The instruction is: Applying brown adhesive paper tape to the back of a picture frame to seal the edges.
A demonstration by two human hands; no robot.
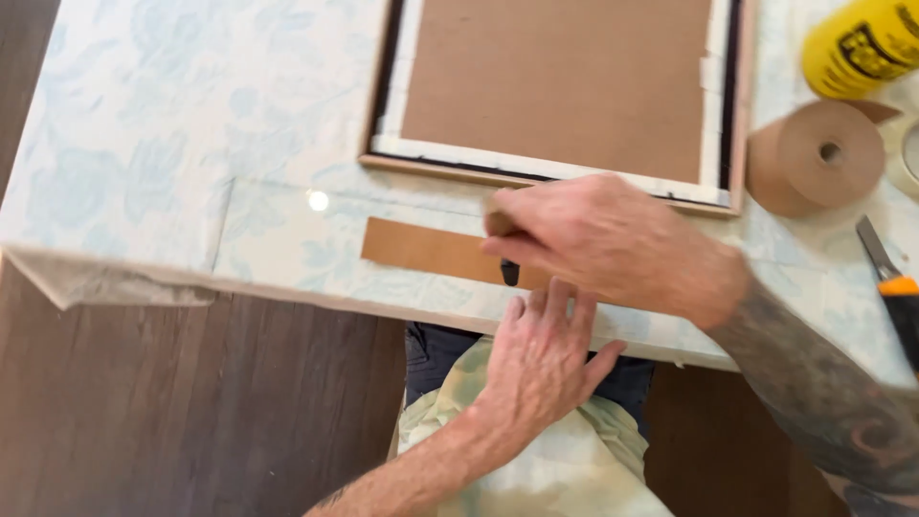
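Note:
A strip of brown paper tape (421,249) lies flat on the table, just in front of a picture frame (737,124) that is turned face down with its brown backing board (555,77) showing. My right hand (613,244) hovers over the right end of the strip, fingers curled around a small tan object (497,224) whose tip pokes out on the left. A dark bit shows under that hand. My left hand (541,359) rests at the table's near edge, fingers spread and pressing down beside the strip.
The table has a pale blue floral cover (144,124). At the right stand a roll of brown paper tape (816,158) and a yellow bottle (862,43). A utility knife with an orange band (890,287) lies near the right edge. Dark wood floor (191,412) is below.

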